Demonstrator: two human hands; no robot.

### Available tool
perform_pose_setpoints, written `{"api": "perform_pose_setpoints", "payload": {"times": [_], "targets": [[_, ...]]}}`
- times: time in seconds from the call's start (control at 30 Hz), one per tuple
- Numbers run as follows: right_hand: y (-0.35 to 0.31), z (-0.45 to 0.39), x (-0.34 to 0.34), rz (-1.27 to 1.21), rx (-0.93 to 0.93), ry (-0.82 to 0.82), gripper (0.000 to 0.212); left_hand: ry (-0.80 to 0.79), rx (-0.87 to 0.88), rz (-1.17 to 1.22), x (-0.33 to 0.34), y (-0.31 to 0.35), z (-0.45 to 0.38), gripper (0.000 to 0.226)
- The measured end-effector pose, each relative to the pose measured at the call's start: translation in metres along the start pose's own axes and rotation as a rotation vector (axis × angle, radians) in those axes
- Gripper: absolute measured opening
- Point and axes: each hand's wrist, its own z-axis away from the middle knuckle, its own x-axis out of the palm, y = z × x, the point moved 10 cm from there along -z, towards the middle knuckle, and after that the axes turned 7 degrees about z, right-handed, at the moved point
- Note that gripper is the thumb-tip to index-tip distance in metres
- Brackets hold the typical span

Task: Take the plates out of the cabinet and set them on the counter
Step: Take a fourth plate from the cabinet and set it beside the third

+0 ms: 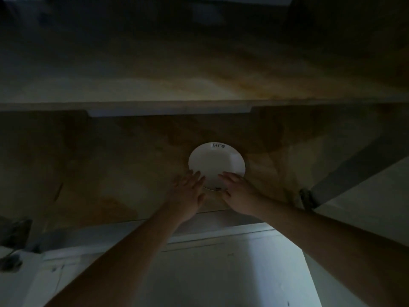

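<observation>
Plate: a white plate (215, 165) lies flat on the dim cabinet shelf (110, 173), lettering on its far rim; whether more plates lie under it cannot be told.
Handling: likely stiff, smooth, breakable and fairly light; best gripped at opposite rim edges, thumbs on top.
Left hand (187, 196): at the plate's near-left rim, fingers straight and together, holding nothing.
Right hand (238, 193): at the near-right rim, fingers resting on the plate, not curled round it.
Arms: both forearms reach up into the cabinet.
</observation>
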Motion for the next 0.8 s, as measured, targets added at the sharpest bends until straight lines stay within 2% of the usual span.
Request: {"api": "perform_pose_setpoints", "payload": {"times": [0.33,0.53,0.73,0.8], "targets": [[0.004,0.011,0.047,0.046,0.013,-0.096,0.057,-0.075,0.094,-0.073,0.035,0.0,-0.015,0.064],[-0.002,0.024,0.033,0.069,0.024,0.008,0.052,-0.009,0.136,-0.092,0.033,0.006,-0.009,0.057],[-0.012,0.03,0.025,0.178,-0.022,0.088,0.039,0.13,0.279,-0.145,0.022,0.025,0.005,0.039],[-0.009,0.029,0.024,0.084,-0.034,0.108,0.036,0.16,0.275,-0.09,0.019,0.024,0.008,0.037]]}}
